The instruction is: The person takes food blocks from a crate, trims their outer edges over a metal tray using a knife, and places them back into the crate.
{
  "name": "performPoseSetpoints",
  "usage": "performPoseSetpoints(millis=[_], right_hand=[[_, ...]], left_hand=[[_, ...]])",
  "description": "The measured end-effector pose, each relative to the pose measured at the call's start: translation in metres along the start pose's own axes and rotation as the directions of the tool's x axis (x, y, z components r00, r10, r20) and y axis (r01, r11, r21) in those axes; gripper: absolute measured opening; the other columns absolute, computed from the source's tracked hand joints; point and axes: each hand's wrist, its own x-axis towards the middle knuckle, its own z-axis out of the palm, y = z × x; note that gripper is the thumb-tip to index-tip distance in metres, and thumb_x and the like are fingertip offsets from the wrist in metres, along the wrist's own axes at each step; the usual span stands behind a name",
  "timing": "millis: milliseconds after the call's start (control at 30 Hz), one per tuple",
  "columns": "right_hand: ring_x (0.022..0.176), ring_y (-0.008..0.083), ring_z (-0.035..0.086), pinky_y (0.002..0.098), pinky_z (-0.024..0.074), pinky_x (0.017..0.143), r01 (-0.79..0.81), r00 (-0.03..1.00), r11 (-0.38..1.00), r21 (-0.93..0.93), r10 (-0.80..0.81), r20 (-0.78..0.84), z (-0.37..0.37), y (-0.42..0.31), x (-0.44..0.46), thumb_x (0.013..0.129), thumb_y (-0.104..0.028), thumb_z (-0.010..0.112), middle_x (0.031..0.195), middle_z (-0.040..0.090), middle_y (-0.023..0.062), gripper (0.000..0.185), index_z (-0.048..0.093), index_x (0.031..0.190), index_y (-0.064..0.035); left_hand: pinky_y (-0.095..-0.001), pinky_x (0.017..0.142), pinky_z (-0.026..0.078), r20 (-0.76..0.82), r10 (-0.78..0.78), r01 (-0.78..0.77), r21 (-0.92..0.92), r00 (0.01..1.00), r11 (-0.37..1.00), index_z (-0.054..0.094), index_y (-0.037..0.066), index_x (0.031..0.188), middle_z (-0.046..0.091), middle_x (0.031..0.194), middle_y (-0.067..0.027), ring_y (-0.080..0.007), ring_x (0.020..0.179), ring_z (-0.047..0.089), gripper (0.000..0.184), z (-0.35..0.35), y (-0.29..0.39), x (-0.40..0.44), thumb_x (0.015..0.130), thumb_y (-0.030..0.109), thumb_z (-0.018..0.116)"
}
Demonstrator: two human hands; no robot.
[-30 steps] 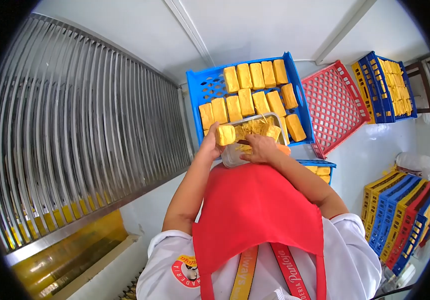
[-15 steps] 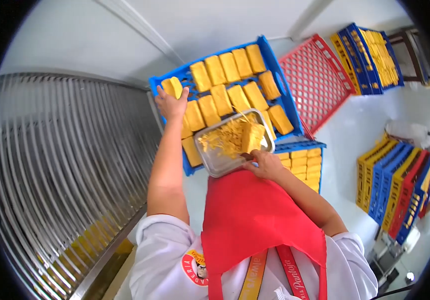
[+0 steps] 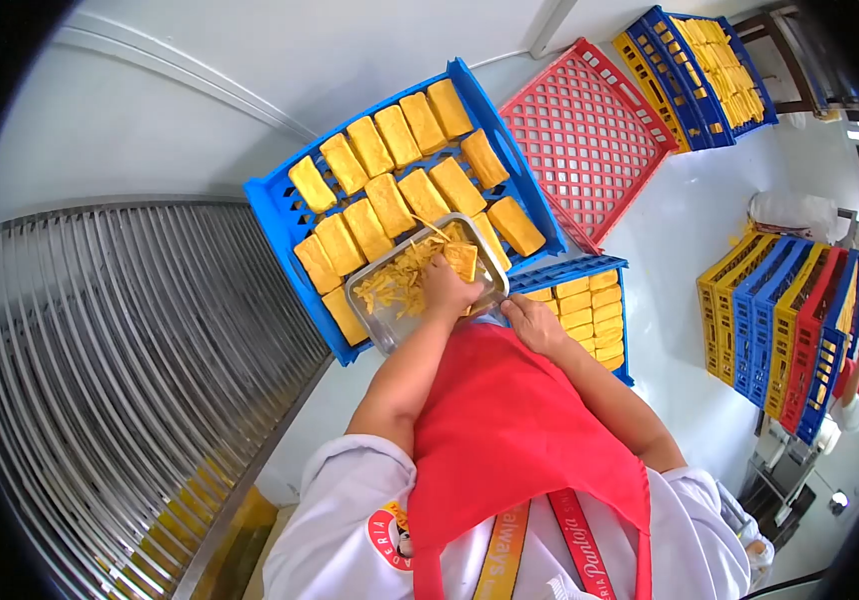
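Observation:
A shallow metal tray (image 3: 387, 333) in front of my apron holds yellow strips and crumbs (image 3: 390, 283) and one yellow bread loaf (image 3: 462, 261). My left hand (image 3: 447, 289) reaches into the tray, its fingers closed against that loaf's side; the fingertips are partly hidden. At the tray's near right corner, my right hand (image 3: 535, 323) grips the rim. Under the tray's far side is a blue crate (image 3: 283, 222) with rows of similar loaves, among them a loaf (image 3: 312, 185) by its far left corner.
A second blue crate (image 3: 570, 271) of loaves stands lower right. Beyond lies a red crate (image 3: 590, 130). Stacked crates (image 3: 765, 330) rise at the right, others (image 3: 700, 85) at the back right. A metal rack (image 3: 140, 380) lines the left. Another person (image 3: 855, 400) is at the far right.
My left hand has let go of a loaf at the crate's far left and come back into the tray. My right hand has shifted from beside the tray's loaf, where something dark showed, to the rim.

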Motion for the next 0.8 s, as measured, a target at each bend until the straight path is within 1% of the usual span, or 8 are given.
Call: performPoseSetpoints(millis=[133, 233, 300, 333, 367, 467, 733, 800], right_hand=[[0.091, 0.0470, 0.062, 0.0544, 0.0485, 0.078, -0.012, 1.000, 0.985, -0.172, 0.011, -0.010, -0.010, 0.004, 0.009, 0.098, -0.038, 0.047, 0.092, 0.066, 0.0273, 0.037, 0.064, 0.102, -0.0053], [0.084, 0.0421, 0.064, 0.0485, 0.0496, 0.073, -0.068, 0.996, 0.986, -0.155, 0.077, 0.052, -0.021, -0.014, 0.020, 0.098, -0.041, 0.049, 0.084, 0.066, 0.0235, 0.040, 0.066, 0.102, -0.0048], [0.085, 0.0442, 0.064, 0.0513, 0.0503, 0.074, 0.157, 0.987, 0.951, -0.266, -0.147, 0.059, -0.023, -0.032, 0.027, 0.097, -0.039, 0.051, 0.085, 0.067, 0.0244, 0.036, 0.065, 0.098, -0.0064], [0.084, 0.0413, 0.066, 0.0490, 0.0515, 0.073, 0.183, 0.978, 0.930, -0.319, -0.138, 0.158, -0.026, -0.043, 0.032, 0.087, -0.050, 0.062, 0.086, 0.069, 0.0212, 0.042, 0.067, 0.099, -0.0092], [0.084, 0.0413, 0.066, 0.0490, 0.0515, 0.073, 0.203, 0.972, 0.925, -0.320, -0.152, 0.177, -0.026, -0.056, 0.032, 0.087, -0.050, 0.062, 0.086, 0.069, 0.0212, 0.042, 0.067, 0.099, -0.0092], [0.083, 0.0341, 0.069, 0.0446, 0.0533, 0.073, 0.574, 0.818, 0.713, -0.403, -0.475, 0.325, -0.025, -0.109, 0.027, 0.059, -0.064, 0.080, 0.088, 0.071, 0.0136, 0.068, 0.068, 0.099, -0.0104], [0.080, 0.0350, 0.068, 0.0448, 0.0523, 0.071, 0.725, 0.684, 0.472, -0.501, -0.579, 0.444, 0.000, -0.170, 0.030, 0.065, -0.069, 0.074, 0.083, 0.069, 0.0139, 0.068, 0.068, 0.093, -0.0081], [0.084, 0.0318, 0.069, 0.0439, 0.0542, 0.074, 0.738, 0.667, 0.410, -0.535, -0.557, 0.494, -0.001, -0.185, 0.025, 0.072, -0.071, 0.067, 0.086, 0.071, 0.0111, 0.061, 0.072, 0.108, -0.0224]], left_hand=[[-0.0442, 0.091, 0.050, 0.133, -0.003, -0.008, 0.078, 0.991, 0.997, 0.054, 0.004, 0.125, 0.059, 0.115, -0.0198, -0.0395, 0.107, 0.058, 0.080, -0.047, -0.011, -0.008, 0.056, 0.035, 0.081], [-0.0464, 0.096, 0.046, 0.159, 0.139, -0.181, 0.300, 0.978, 0.937, 0.060, 0.014, 0.123, 0.061, 0.119, -0.0111, -0.0345, 0.109, 0.058, 0.070, -0.113, -0.007, -0.034, 0.057, 0.027, 0.081], [-0.0551, 0.104, 0.037, 0.222, 0.383, -0.440, 0.354, 0.897, 0.825, 0.062, 0.021, 0.122, 0.061, 0.124, -0.0050, -0.0297, 0.117, 0.055, 0.069, -0.151, -0.010, -0.049, 0.056, 0.018, 0.079], [-0.0660, 0.108, 0.025, 0.239, 0.411, -0.473, 0.368, 0.880, 0.801, 0.063, 0.024, 0.121, 0.060, 0.126, 0.0000, -0.0260, 0.123, 0.050, 0.066, -0.161, -0.017, -0.054, 0.058, 0.011, 0.076], [-0.0660, 0.108, 0.025, 0.223, 0.395, -0.452, 0.373, 0.891, 0.810, 0.063, 0.024, 0.121, 0.060, 0.126, 0.0000, -0.0260, 0.123, 0.050, 0.066, -0.173, -0.017, -0.060, 0.058, 0.011, 0.076], [-0.0705, 0.112, 0.015, 0.265, 0.467, -0.537, 0.433, 0.844, 0.724, 0.065, 0.021, 0.119, 0.063, 0.119, 0.0048, -0.0223, 0.123, 0.048, 0.052, -0.211, -0.010, -0.078, 0.071, 0.000, 0.069], [-0.0707, 0.112, 0.017, 0.184, 0.533, -0.539, 0.532, 0.826, 0.653, 0.069, 0.021, 0.112, 0.064, 0.111, 0.0050, -0.0215, 0.119, 0.051, 0.041, -0.265, 0.003, -0.105, 0.078, 0.000, 0.063], [-0.0701, 0.112, 0.017, 0.163, 0.556, -0.550, 0.519, 0.815, 0.654, 0.071, 0.021, 0.109, 0.063, 0.104, 0.0040, -0.0209, 0.118, 0.053, 0.036, -0.270, 0.004, -0.109, 0.081, 0.002, 0.060]])
